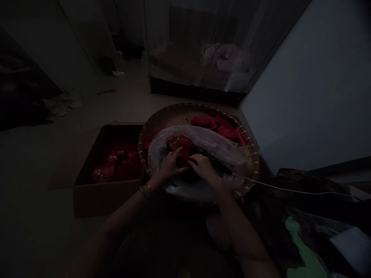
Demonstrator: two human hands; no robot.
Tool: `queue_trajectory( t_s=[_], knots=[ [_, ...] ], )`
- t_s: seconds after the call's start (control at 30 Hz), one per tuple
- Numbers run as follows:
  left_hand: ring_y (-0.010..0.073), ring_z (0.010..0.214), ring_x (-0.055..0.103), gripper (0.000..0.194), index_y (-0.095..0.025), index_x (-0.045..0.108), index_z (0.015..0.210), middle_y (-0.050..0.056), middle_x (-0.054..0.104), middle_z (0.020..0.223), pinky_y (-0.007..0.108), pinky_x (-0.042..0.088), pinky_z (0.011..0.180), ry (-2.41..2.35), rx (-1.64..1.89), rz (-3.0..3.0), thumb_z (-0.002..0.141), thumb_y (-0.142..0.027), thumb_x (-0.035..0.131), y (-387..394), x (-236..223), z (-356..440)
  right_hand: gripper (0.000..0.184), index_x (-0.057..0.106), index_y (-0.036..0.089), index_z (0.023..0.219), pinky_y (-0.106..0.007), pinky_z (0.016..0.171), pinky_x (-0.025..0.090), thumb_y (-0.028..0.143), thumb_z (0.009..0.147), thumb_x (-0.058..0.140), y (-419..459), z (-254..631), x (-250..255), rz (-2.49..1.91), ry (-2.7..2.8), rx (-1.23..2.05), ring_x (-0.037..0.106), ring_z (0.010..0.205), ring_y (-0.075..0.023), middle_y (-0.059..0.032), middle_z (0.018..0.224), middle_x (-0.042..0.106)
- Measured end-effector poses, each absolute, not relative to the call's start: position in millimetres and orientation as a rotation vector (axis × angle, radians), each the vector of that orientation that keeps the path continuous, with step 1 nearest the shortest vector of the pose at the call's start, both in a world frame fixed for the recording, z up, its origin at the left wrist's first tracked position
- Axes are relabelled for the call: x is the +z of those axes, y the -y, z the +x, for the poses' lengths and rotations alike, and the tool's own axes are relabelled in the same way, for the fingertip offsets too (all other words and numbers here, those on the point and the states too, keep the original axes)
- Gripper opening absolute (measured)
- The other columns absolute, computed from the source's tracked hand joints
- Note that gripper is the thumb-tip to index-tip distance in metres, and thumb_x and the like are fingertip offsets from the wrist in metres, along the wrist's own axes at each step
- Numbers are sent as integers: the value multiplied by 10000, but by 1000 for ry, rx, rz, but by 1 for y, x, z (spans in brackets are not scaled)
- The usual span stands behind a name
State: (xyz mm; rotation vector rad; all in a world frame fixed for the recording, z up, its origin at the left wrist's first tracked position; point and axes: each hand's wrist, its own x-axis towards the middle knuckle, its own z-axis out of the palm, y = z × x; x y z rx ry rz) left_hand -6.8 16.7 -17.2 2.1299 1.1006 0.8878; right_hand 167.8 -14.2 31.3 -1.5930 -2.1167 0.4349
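The scene is very dark. A round woven bamboo tray point(254, 162) lies in front of me, with a clear plastic bag point(199, 135) spread open on it. Inside the bag's opening is a shiny red packet point(181, 142) with a green and gold mark. My left hand point(172, 164) is at the packet's near side, thumb and forefinger stretched apart. Opposite it, my right hand point(203, 166) has bent fingers closed at the red material between the hands. A dark, long object point(217, 162) with a white cord lies beside my right hand; its kind is unclear.
Several red packets point(227, 129) lie at the tray's far right. To the left stands an open cardboard box point(107, 187) of red packets. The white cord point(290, 189) runs right, past dark cloth and a green item point(303, 247). A wall point(313, 96) rises at right.
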Motion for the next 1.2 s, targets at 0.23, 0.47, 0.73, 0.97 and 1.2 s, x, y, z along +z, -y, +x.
queue_trajectory(
  t_s=[0.23, 0.47, 0.73, 0.97, 1.2],
  knots=[
    [205, 885, 631, 436, -149, 624, 1108, 49, 688, 985, 301, 489, 801, -896, 709, 1682, 707, -304, 694, -20, -17, -8, 137, 625, 195, 883, -305, 714, 479, 278, 775, 620, 19, 191, 49, -1513, 1798, 579, 639, 771, -187, -37, 855, 695],
    [195, 825, 623, 382, -142, 676, 1010, 17, 692, 873, 254, 485, 725, -916, 606, 1609, 654, -274, 718, -16, -14, -9, 199, 684, 193, 788, -310, 745, 461, 361, 808, 578, 15, 179, 53, -1491, 1650, 559, 647, 777, -200, -35, 808, 713],
    [189, 841, 620, 473, -132, 638, 1060, 29, 686, 938, 276, 481, 761, -850, 672, 1468, 626, -287, 747, -19, -15, -8, 343, 691, 181, 847, -311, 742, 467, 481, 833, 527, 11, 205, 54, -1485, 1578, 470, 615, 840, -206, -70, 880, 681],
    [185, 831, 604, 480, -114, 633, 1043, 33, 672, 916, 274, 468, 746, -802, 595, 1515, 628, -318, 762, -17, -9, -9, 364, 610, 192, 638, -265, 628, 401, 489, 837, 544, 12, 185, 46, -1433, 1812, 478, 547, 633, -150, -8, 651, 586],
    [195, 831, 606, 505, -99, 629, 1046, 50, 666, 882, 267, 458, 736, -765, 511, 1480, 621, -328, 774, -16, -6, -10, 483, 481, 182, 473, -237, 507, 302, 547, 769, 597, 4, 198, 42, -1431, 1767, 603, 406, 498, -98, 53, 478, 393]
  ],
)
